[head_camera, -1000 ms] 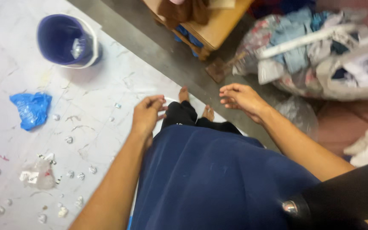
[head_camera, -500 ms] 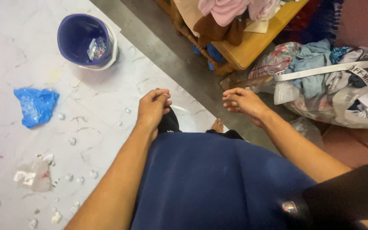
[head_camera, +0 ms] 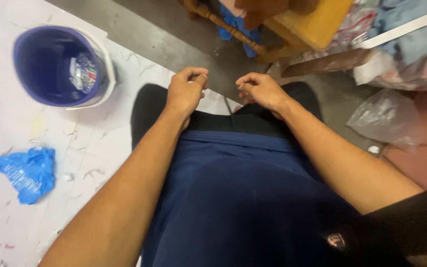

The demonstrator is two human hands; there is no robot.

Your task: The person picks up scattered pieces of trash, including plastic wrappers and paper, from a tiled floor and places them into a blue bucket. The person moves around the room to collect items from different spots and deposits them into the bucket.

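Two curled hands, left hand [head_camera: 186, 93], right hand [head_camera: 259, 90], purple bucket [head_camera: 58, 66] well left of fingers [head_camera: 198, 79].

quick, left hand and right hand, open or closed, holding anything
left hand: fingers curled closed, nothing visible in it.
right hand: fingers curled in loosely, nothing visible in it.

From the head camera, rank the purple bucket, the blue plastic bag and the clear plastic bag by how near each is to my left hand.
From the left hand:
1. Purple bucket, to its left on the white floor.
2. Blue plastic bag, lower left on the floor.
3. Clear plastic bag, far right, beyond the right hand.
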